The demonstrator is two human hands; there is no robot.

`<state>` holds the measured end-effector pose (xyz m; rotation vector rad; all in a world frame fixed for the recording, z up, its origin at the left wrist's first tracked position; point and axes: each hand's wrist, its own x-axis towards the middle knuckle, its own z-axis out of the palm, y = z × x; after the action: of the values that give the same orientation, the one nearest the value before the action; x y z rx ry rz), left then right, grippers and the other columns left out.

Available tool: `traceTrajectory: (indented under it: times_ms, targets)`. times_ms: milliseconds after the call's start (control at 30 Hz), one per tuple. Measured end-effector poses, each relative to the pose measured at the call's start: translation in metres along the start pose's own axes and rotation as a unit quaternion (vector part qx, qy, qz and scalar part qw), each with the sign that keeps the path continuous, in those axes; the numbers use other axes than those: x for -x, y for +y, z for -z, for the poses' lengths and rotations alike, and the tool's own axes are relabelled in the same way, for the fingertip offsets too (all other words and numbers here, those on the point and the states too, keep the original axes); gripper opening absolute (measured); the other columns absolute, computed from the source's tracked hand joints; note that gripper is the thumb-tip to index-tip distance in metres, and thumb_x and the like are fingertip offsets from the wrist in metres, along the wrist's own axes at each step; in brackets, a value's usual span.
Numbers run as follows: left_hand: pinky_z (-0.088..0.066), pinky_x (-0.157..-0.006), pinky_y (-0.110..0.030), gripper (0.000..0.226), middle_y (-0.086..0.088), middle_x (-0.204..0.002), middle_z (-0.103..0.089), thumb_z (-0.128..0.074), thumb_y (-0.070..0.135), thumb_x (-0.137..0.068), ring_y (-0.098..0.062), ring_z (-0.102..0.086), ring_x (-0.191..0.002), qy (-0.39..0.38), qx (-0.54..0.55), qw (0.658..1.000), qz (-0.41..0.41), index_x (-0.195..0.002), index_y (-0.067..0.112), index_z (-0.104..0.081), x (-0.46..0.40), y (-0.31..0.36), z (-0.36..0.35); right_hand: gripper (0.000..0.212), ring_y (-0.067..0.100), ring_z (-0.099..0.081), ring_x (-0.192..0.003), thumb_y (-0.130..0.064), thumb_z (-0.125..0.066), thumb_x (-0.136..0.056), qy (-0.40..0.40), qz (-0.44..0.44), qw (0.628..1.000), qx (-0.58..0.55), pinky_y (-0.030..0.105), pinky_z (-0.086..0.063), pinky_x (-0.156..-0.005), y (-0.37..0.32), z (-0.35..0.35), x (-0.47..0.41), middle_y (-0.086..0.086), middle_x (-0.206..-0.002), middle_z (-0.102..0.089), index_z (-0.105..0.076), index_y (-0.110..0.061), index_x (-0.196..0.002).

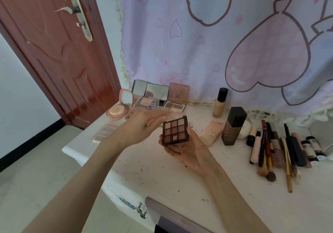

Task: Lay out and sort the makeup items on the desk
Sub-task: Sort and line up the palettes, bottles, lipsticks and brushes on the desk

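Note:
My right hand (187, 151) holds a small brown eyeshadow palette (175, 131) from underneath, a little above the white desk (158, 171). The palette shows nine brown and beige pans and tilts toward me. My left hand (142, 126) reaches in from the left with fingers stretched out at the palette's upper left edge. It is motion-blurred. A faint translucent shape, possibly a clear lid, shows at its fingertips.
Along the back left stand a pink cushion compact (119, 110) and several open mirrored palettes (153, 97). A pale palette (104, 132) lies at the left edge. Right of my hands are a pink tube (210, 132), two foundation bottles (233, 126), and a row of brushes and pencils (275, 150).

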<state>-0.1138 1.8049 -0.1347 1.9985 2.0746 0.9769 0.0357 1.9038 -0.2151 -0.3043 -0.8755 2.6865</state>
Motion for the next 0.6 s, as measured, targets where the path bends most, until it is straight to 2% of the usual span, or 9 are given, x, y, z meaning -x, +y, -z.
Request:
traceTrajectory:
  times_ms: [100, 200, 267, 367, 433, 500, 600]
  targets:
    - [-0.043, -0.078, -0.012, 0.027, 0.011, -0.100, -0.064, -0.045, 0.020, -0.097, -0.010, -0.063, -0.089, 0.064, -0.009, 0.997, 0.045, -0.114, 0.010, -0.064, -0.005, -0.005, 0.008, 0.086, 0.040, -0.058, -0.112, -0.028, -0.089, -0.057, -0.030, -0.005, 1.000, 0.000, 0.040, -0.054, -0.085, 0.004, 0.001, -0.003, 0.026, -0.125, -0.057, -0.049, -0.006, -0.130]
    - [-0.039, -0.067, -0.009, 0.024, 0.009, -0.082, -0.061, -0.045, 0.013, -0.097, 0.000, -0.056, -0.074, 0.071, -0.016, 0.994, 0.081, -0.106, 0.006, -0.065, -0.011, -0.014, 0.009, 0.080, 0.032, -0.066, -0.099, -0.014, -0.090, -0.052, -0.015, 0.015, 1.000, 0.005, 0.038, -0.056, -0.081, 0.008, 0.001, -0.006, 0.020, -0.114, -0.065, -0.056, -0.013, -0.125]
    - [-0.039, -0.067, -0.009, 0.024, 0.006, -0.080, -0.061, -0.044, 0.012, -0.097, -0.009, -0.055, -0.076, 0.045, -0.017, 0.995, 0.088, -0.107, 0.006, -0.065, -0.014, -0.019, 0.009, 0.063, 0.026, -0.067, -0.094, -0.014, -0.079, -0.068, 0.017, 0.029, 0.998, 0.055, 0.035, -0.056, -0.081, 0.009, -0.003, -0.010, 0.013, -0.109, -0.068, -0.055, -0.013, -0.127]
    - [-0.036, -0.066, -0.001, 0.025, 0.000, -0.085, -0.064, -0.043, 0.012, -0.097, -0.012, -0.053, -0.077, 0.012, -0.022, 0.995, 0.099, -0.111, 0.007, -0.064, -0.016, -0.027, 0.010, 0.031, 0.015, -0.066, -0.087, -0.016, -0.053, -0.092, 0.089, 0.070, 0.967, 0.228, 0.029, -0.055, -0.078, 0.010, -0.014, -0.018, 0.001, -0.101, -0.070, -0.058, -0.016, -0.123]
    - [-0.036, -0.068, -0.002, 0.025, -0.002, -0.091, -0.067, -0.045, 0.012, -0.097, -0.010, -0.054, -0.080, 0.004, -0.025, 0.994, 0.108, -0.113, 0.009, -0.064, -0.016, -0.031, 0.011, 0.022, 0.015, -0.067, -0.090, -0.019, -0.054, -0.093, 0.122, 0.106, 0.931, 0.327, 0.030, -0.055, -0.079, 0.008, -0.022, -0.026, 0.001, -0.098, -0.071, -0.065, -0.014, -0.111]
    - [-0.040, -0.075, -0.009, 0.025, -0.001, -0.095, -0.068, -0.047, 0.012, -0.096, -0.011, -0.056, -0.086, 0.010, -0.014, 0.993, 0.116, -0.114, 0.011, -0.065, -0.015, -0.035, 0.011, 0.013, 0.019, -0.066, -0.090, -0.017, -0.057, -0.092, 0.149, 0.122, 0.901, 0.388, 0.033, -0.056, -0.083, 0.006, -0.028, -0.035, 0.006, -0.095, -0.070, -0.068, -0.013, -0.098]
    - [-0.041, -0.087, -0.019, 0.026, 0.002, -0.105, -0.065, -0.050, 0.015, -0.095, -0.010, -0.056, -0.099, 0.050, 0.019, 0.990, 0.134, -0.116, 0.014, -0.064, -0.005, -0.046, 0.012, 0.010, 0.017, -0.065, -0.080, -0.014, -0.059, -0.090, 0.166, 0.115, 0.891, 0.408, 0.031, -0.057, -0.077, 0.004, -0.033, -0.048, 0.006, -0.087, -0.069, -0.069, -0.014, -0.088]
